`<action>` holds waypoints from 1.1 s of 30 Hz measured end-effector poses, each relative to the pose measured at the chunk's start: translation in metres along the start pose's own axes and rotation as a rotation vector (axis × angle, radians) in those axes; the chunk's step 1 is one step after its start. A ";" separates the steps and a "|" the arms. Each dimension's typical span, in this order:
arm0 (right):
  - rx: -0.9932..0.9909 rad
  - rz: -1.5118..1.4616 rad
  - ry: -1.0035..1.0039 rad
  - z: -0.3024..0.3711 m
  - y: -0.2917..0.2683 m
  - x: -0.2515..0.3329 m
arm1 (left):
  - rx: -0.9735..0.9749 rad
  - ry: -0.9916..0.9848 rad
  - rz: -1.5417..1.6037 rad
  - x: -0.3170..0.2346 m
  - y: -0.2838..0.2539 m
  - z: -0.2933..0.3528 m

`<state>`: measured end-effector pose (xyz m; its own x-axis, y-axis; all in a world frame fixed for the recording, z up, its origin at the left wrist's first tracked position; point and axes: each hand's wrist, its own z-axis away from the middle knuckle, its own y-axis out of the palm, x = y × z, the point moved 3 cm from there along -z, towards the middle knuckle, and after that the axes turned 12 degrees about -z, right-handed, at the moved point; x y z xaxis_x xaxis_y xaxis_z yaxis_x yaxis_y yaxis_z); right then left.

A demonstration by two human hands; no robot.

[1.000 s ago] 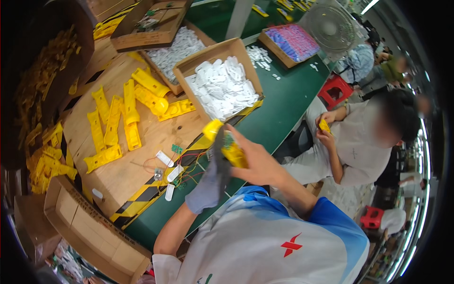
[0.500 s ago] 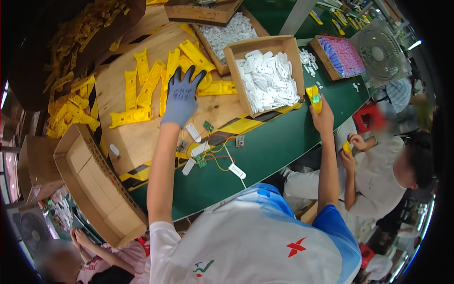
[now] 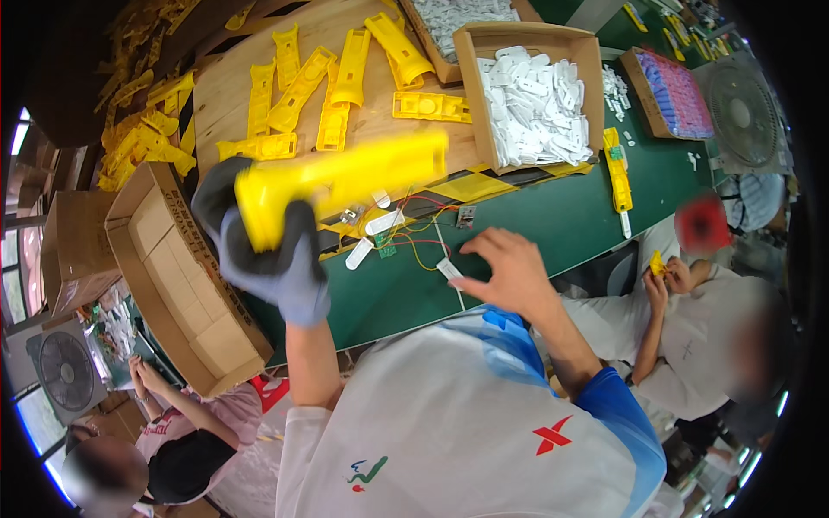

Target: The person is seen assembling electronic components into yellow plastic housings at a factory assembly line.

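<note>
green bench (image 3: 553,233); left hand (image 3: 268,250) grip closed on yellow casing (image 3: 345,177), right hand (image 3: 509,272) open.

Green worktable (image 3: 553,233), floor fan (image 3: 67,371), daylit windows (image 3: 19,250) at left.

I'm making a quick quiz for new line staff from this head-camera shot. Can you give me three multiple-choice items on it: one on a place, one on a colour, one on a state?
1. Where does the box of white parts stand?
A. on the floor
B. on the bench beyond the bare hand
C. inside the empty carton

2. What colour is the long housing held up in the gloved hand?
A. yellow
B. red
C. black

3. How is the right hand?
A. clenched round a tool
B. open, fingers spread over the small white part on the green mat
C. out of view

Key: 1 B, it sits on the bench top. 2 A, the left hand grips a yellow piece. 3 B, its fingers are spread and hold nothing.
</note>
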<state>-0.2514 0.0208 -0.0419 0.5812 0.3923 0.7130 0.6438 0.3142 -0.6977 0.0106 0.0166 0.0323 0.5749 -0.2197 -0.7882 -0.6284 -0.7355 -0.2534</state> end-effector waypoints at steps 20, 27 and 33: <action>0.207 0.103 -0.029 0.013 0.050 0.024 | 0.922 -1.223 0.847 0.034 -0.071 0.199; 0.083 -0.717 0.192 0.007 0.045 0.016 | 0.452 -1.188 0.457 0.052 -0.056 0.206; 0.064 -1.633 0.484 -0.005 0.054 -0.007 | 0.518 -0.835 0.335 0.054 0.008 0.154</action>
<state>-0.2183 0.0311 -0.0838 -0.5198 -0.6247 0.5827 0.6666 0.1300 0.7340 -0.0440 0.0971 -0.0983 -0.0926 0.2970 -0.9504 -0.9507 -0.3100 -0.0043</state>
